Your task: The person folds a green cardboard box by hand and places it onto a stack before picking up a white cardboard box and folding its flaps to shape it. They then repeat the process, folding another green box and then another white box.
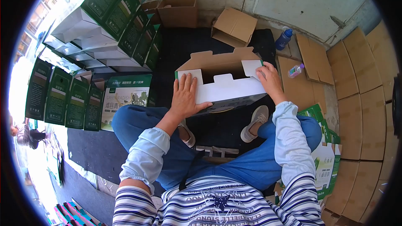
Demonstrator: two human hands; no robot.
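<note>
An open cardboard carton (232,90), white outside and brown inside, stands between my knees. Its tall brown back flap (220,60) points up, and white side flaps fold inward at both ends. My left hand (184,96) lies flat over the left flap and front edge, fingers stretched and thumb along the front panel. At the other end, my right hand (270,79) has its fingers bent over the right flap (252,68), gripping the corner. The carton's dark opening shows between the flaps; its contents cannot be made out.
Green printed cartons (113,21) are stacked at the left, with a GREEN RADISH carton (125,96) nearby. Brown boxes (360,113) wall the right side. A blue bottle (284,39) and a small clear bottle (295,70) are at right. Flat green cartons (324,165) lie beside my right knee.
</note>
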